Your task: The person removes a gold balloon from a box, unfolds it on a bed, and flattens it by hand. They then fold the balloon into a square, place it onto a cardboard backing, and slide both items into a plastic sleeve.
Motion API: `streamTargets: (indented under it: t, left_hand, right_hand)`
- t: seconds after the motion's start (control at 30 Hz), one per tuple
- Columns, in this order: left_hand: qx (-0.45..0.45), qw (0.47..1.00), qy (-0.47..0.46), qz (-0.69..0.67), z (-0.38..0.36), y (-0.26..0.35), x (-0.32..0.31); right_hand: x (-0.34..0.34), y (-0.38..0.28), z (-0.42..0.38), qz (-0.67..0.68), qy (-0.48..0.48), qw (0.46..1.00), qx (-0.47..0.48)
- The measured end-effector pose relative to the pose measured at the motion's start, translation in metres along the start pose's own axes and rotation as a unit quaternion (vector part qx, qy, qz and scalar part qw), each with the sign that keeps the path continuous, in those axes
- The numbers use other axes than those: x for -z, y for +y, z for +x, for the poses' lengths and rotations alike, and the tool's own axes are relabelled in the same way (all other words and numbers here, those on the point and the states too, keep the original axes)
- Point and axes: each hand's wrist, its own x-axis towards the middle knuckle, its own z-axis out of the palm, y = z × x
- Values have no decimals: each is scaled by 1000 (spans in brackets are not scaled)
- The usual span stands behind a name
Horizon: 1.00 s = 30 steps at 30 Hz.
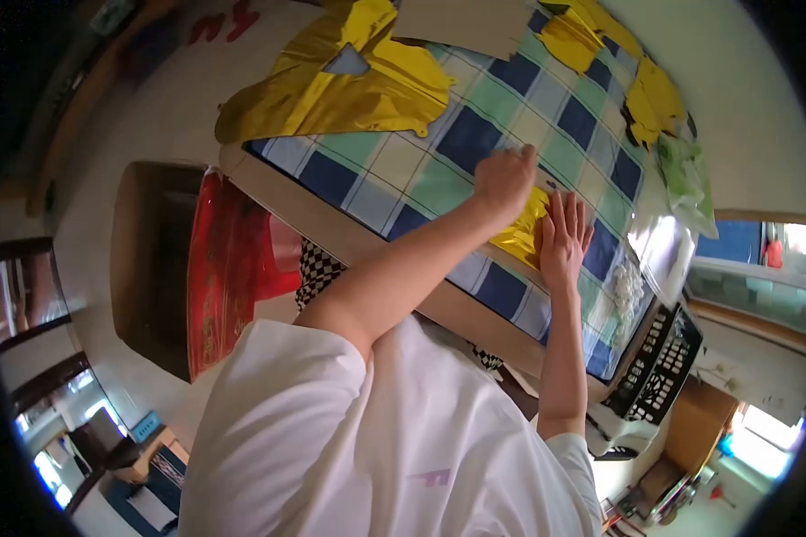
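Note:
A folded yellow foil piece [521, 234] lies on the checked tablecloth [394, 174] near the table's front edge. Flat against the cloth, my right hand [562, 237] has its fingers stretched out and its thumb side on the foil's right end. My left hand [505, 183] is just above and left of the foil, its fingers curled together with one fingertip jutting forward. Anything inside those curled fingers is hidden. A large crinkled yellow foil sheet [340, 89] is spread over the table's far left corner.
More yellow foil pieces [651, 100] lie along the far right edge, beside a green plastic bag [687, 179]. Clear plastic [629, 291] is at the right. Left of the table are an open cardboard box [152, 268] and a red stool [278, 255]. A black keyboard-like object [658, 362] stands right.

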Motion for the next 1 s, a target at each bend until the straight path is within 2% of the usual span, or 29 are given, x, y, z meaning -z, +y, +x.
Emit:
streamTargets:
  t: [0.07, 0.17, 0.27, 0.3, 0.4, 0.53, 0.73, 0.97, 1.0]
  left_hand:
    - [-106, 993, 37, -30, -12, 6, -8]
    - [-242, 962, 42, 119, -39, 18, -44]
    - [-237, 966, 46, 96, -44, -1, -76]
    - [-229, 960, -16, 158, -43, -4, -75]
    - [-222, 969, -3, 108, -46, -13, -64]
    - [-197, 969, -23, 144, -47, -16, -54]
    - [-215, 969, -5, 124, -46, -19, -57]
    - [-223, 963, -19, 148, -45, -17, -54]
    - [-224, 963, -20, 150, -45, -17, -55]
  right_hand:
    - [2, -1, 1, 4, -12, 1000, -13]
    - [-4, 5, -1, 13, -3, 1000, 1]
    - [6, -4, 1, 13, -18, 1000, -10]
    - [6, -4, 2, 20, -17, 1000, -11]
    - [5, -1, 1, 27, -12, 999, -12]
    - [3, 7, 0, 16, 3, 1000, -25]
    - [5, 32, -10, -14, 40, 996, -73]
    - [8, 53, -25, 147, 103, 979, -101]
    - [12, 49, -26, 130, 105, 982, -82]
